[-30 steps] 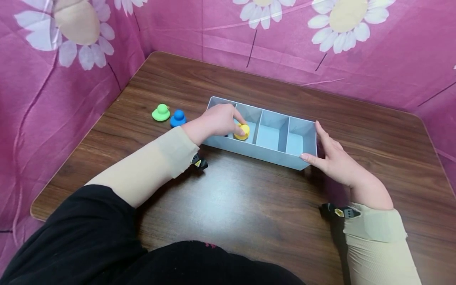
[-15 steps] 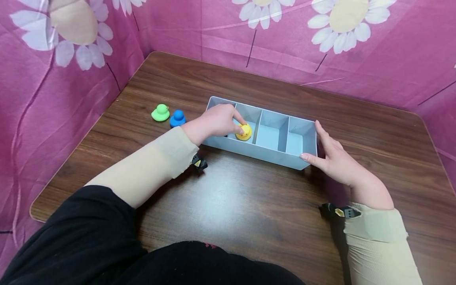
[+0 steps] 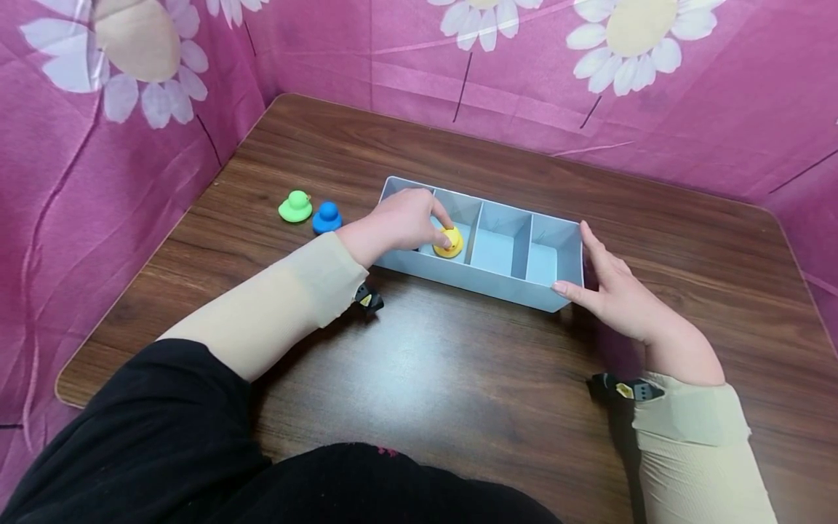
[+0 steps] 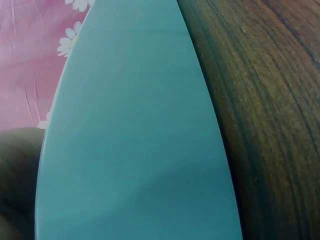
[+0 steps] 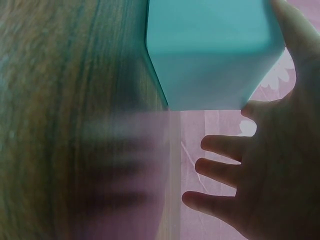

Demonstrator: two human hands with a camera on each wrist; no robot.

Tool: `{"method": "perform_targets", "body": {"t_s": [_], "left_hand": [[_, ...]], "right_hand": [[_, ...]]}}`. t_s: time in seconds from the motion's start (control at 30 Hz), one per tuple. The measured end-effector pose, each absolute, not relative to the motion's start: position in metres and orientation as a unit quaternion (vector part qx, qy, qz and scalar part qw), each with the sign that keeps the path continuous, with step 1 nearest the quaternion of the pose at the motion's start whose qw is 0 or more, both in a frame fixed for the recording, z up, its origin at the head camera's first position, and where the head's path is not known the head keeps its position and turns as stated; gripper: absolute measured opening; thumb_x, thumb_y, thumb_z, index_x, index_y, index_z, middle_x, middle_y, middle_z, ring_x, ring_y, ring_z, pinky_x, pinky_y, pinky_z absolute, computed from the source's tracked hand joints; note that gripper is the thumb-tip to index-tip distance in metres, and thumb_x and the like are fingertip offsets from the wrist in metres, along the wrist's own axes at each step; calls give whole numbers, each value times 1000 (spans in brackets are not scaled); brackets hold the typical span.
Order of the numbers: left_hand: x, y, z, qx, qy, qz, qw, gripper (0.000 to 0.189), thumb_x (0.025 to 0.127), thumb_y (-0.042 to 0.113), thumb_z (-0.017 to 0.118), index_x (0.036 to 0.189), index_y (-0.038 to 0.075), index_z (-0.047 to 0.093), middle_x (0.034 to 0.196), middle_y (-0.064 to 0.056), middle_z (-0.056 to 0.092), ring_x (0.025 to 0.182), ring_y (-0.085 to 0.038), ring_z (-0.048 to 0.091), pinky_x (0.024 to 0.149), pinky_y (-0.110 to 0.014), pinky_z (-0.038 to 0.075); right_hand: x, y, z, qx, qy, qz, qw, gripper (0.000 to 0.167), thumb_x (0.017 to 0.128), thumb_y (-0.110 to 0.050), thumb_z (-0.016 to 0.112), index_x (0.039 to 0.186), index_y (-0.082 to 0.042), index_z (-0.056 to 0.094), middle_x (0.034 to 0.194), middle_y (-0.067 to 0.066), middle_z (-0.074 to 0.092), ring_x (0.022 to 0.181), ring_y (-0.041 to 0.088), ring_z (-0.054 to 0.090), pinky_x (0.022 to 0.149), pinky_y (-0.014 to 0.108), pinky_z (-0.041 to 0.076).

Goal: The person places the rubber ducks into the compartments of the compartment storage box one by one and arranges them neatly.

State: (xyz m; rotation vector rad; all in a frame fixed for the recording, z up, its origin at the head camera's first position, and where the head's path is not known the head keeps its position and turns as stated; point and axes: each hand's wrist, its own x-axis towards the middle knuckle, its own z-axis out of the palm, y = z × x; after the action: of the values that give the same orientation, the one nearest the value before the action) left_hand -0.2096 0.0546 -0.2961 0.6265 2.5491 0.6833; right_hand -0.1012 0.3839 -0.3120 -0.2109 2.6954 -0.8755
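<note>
A long light-blue box (image 3: 465,275) with several compartments in a row lies on the table. My left hand (image 3: 407,220) reaches into the second compartment from the left. There its thumb and fingers pinch a yellow rubber duck (image 3: 449,243), which sits low near the floor. The left hand covers most of the leftmost compartment. At the box's right end, my right hand (image 3: 618,298) holds on, thumb at the front corner and index finger at the back corner. In the right wrist view its other fingers (image 5: 220,170) stand spread, apart from the box.
A green rubber duck (image 3: 296,207) and a blue rubber duck (image 3: 326,218) stand on the wooden table (image 3: 419,378) left of the box. Pink flowered cloth (image 3: 524,94) hangs behind and at the sides. The box's front wall (image 4: 135,130) fills much of the left wrist view.
The yellow duck has shifted slightly to the right within its compartment, still between the left thumb and fingers. The right hand and the box look unmoved.
</note>
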Motion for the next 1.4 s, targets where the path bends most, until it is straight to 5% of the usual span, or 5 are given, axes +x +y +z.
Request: {"method": "perform_targets", "body": {"t_s": [0.47,0.77,1.17,1.4], "left_hand": [[-205,30,-279,227,921,255,186,36,88,38,76,123,29,72,131,4,58,104,-13,52,83,-32,44],[-200,-47,-249,234,907,340,89,31,86,35,78,115,24,77,90,-8,51,82,-20,42,69,-34,35],[-218,-128,-279,122,894,424,77,38,84,31,81,119,18,74,84,-9,46,81,-21,40,61,-29,32],[-230,-156,-304,84,878,457,112,45,83,23,82,125,12,70,81,-3,51,85,-18,39,68,-28,32]], "right_hand": [[-99,374,-313,-71,936,-309,154,102,94,-37,67,156,-32,-13,163,16,0,144,47,2,108,68,10],[-97,372,-313,-62,937,-306,154,101,95,-37,67,156,-33,-14,163,13,-2,144,48,0,108,68,9],[-94,374,-316,-66,935,-315,150,101,95,-34,67,156,-31,-14,163,12,-4,144,47,0,109,67,8],[-97,373,-315,-69,931,-323,152,102,95,-33,67,156,-32,-14,163,13,-4,144,46,0,109,67,8]]}}
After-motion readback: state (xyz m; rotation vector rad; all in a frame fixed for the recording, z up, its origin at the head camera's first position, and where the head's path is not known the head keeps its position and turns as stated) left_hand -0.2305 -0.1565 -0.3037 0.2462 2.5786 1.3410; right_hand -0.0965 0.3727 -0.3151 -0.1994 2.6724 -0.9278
